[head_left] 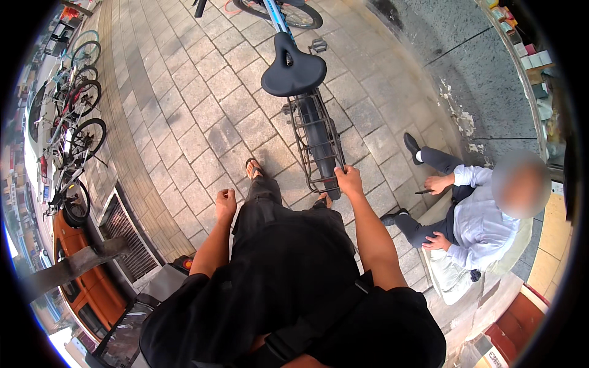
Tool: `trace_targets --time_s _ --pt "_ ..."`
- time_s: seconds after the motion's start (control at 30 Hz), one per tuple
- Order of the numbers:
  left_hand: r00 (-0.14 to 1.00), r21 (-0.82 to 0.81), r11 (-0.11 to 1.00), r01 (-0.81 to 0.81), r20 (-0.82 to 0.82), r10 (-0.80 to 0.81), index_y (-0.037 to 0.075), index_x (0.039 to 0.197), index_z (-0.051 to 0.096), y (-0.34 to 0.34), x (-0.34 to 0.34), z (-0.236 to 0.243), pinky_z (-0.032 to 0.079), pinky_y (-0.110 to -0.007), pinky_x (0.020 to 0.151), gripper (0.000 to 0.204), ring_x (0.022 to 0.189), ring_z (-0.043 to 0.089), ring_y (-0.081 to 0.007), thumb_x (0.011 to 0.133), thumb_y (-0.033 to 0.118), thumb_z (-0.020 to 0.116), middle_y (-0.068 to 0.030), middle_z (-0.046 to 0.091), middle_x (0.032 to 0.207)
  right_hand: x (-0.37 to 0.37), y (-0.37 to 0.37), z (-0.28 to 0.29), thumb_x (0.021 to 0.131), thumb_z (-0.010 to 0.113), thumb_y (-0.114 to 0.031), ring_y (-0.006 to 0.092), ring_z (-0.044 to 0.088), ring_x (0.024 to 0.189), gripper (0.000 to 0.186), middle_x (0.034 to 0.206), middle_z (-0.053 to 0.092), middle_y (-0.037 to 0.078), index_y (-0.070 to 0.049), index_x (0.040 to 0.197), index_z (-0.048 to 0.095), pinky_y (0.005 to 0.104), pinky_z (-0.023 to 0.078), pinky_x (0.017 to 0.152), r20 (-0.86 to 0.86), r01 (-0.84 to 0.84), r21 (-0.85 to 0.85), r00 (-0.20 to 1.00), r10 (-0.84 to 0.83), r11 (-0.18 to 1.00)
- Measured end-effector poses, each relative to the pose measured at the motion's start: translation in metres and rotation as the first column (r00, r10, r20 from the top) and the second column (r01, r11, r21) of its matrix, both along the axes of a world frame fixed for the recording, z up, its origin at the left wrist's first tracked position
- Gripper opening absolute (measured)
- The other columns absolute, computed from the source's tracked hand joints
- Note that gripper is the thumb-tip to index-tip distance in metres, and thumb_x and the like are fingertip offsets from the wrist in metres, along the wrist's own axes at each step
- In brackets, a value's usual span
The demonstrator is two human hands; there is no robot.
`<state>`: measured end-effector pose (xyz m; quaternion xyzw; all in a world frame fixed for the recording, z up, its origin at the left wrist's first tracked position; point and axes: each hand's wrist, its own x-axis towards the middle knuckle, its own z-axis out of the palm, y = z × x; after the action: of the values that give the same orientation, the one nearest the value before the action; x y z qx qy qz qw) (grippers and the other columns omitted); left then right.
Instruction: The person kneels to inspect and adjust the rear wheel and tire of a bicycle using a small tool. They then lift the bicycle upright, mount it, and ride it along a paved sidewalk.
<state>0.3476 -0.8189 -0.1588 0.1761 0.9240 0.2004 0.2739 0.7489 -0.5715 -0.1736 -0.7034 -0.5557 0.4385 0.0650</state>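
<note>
A bicycle with a black saddle (pixel 293 75) and blue frame (pixel 273 13) stands ahead of me, pointing away. My right hand (pixel 347 179) grips the rear end of its black metal rack (pixel 302 140), above the back tyre (pixel 322 150). My left hand (pixel 225 201) hangs apart from the bicycle, left of my leg, with its fingers curled; whether anything small is inside them I cannot make out.
A seated person (pixel 481 230) is at my right, holding a small dark object, beside a grey step (pixel 466 73). Several parked bicycles (pixel 84 138) line the left, near an orange vehicle (pixel 83 267), a drain grate (pixel 123 230) and a dark post (pixel 73 264). Paving (pixel 208 98) lies underfoot.
</note>
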Motion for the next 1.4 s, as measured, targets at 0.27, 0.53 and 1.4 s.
trace_targets --time_s 0.27,0.53,1.4 --pt "0.977 0.130 0.988 0.083 0.184 -0.106 -0.004 0.134 0.067 0.103 -0.174 -0.006 0.058 -0.041 0.092 0.056 0.101 0.075 -0.0303 0.099 0.039 0.074 -0.0219 0.078 0.110 0.003 -0.037 -0.021 0.095 0.074 -0.045 0.0351 0.076 0.095 0.057 0.108 0.075 0.024 0.005 0.122 0.068 0.0469 0.059 0.083 0.291 0.274 0.166 0.904 -0.313 0.947" --pt "0.966 0.443 0.871 0.215 0.038 -0.257 -0.005 0.137 0.065 0.331 -0.294 0.108 0.058 -0.038 0.091 0.063 0.103 0.075 -0.0264 0.097 0.042 0.077 -0.0194 0.078 0.115 -0.065 -0.042 0.038 0.097 0.071 -0.041 0.0282 0.072 0.070 0.056 0.111 0.068 0.016 -0.005 0.138 0.056 0.0403 0.053 0.051 0.109 0.793 -0.212 0.599 -0.793 0.571" --pt "0.753 0.122 0.800 0.587 -0.446 -0.484 -0.004 0.114 0.055 0.569 -0.477 0.075 0.052 -0.058 0.073 0.056 0.085 0.067 -0.0559 0.105 0.051 0.064 -0.0314 0.069 0.090 -0.158 -0.111 0.002 0.091 0.080 -0.035 0.0211 0.065 0.067 0.042 0.091 0.071 0.010 0.000 0.111 0.067 0.0384 0.053 0.059 0.362 0.963 0.072 0.216 -0.907 0.258"
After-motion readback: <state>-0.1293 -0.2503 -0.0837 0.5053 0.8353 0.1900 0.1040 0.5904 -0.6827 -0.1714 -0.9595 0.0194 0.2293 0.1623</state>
